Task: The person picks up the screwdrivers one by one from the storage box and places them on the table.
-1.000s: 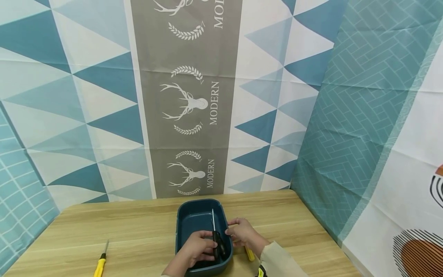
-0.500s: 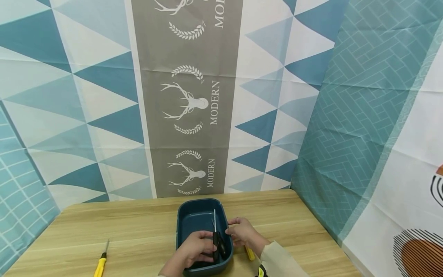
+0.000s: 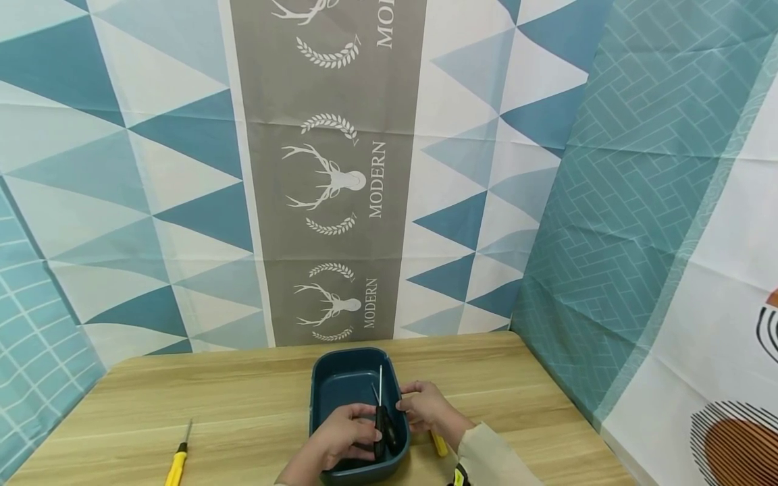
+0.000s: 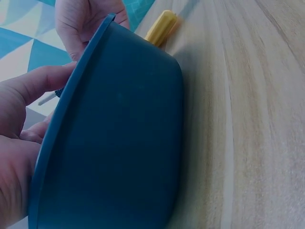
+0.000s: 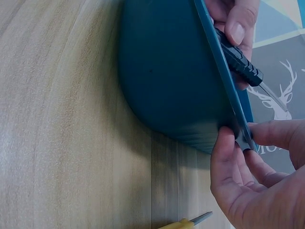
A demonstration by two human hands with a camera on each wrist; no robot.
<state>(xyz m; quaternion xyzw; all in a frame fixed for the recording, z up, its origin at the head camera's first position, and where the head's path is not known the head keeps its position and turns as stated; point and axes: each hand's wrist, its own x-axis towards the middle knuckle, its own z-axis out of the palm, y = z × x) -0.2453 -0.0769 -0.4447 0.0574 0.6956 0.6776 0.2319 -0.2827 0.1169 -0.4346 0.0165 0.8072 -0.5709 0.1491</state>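
Observation:
A dark blue plastic box (image 3: 340, 395) stands on the wooden table. My left hand (image 3: 345, 435) reaches inside and grips a screwdriver (image 3: 379, 422) by its black handle, the metal shaft pointing away from me. In the right wrist view that ribbed black handle (image 5: 243, 64) shows above the rim, between the left fingers. A second black-handled tool (image 3: 392, 428) lies beside it in the box, its kind partly hidden. My right hand (image 3: 424, 407) pinches the box's right rim; in the right wrist view its thumb and fingers (image 5: 224, 157) lie on both sides of the wall.
A yellow-handled screwdriver (image 3: 177, 466) with a black collar lies on the table at the left. Right of the box, partly under my right wrist, lies another yellow-handled tool (image 3: 439, 443) with a metal tip. A patterned cloth wall (image 3: 334, 202) rises behind the table.
The tip of the held screwdriver has swung slightly to the right, and its handle has shifted a little within my left hand's grip. My right hand stays at the rim.

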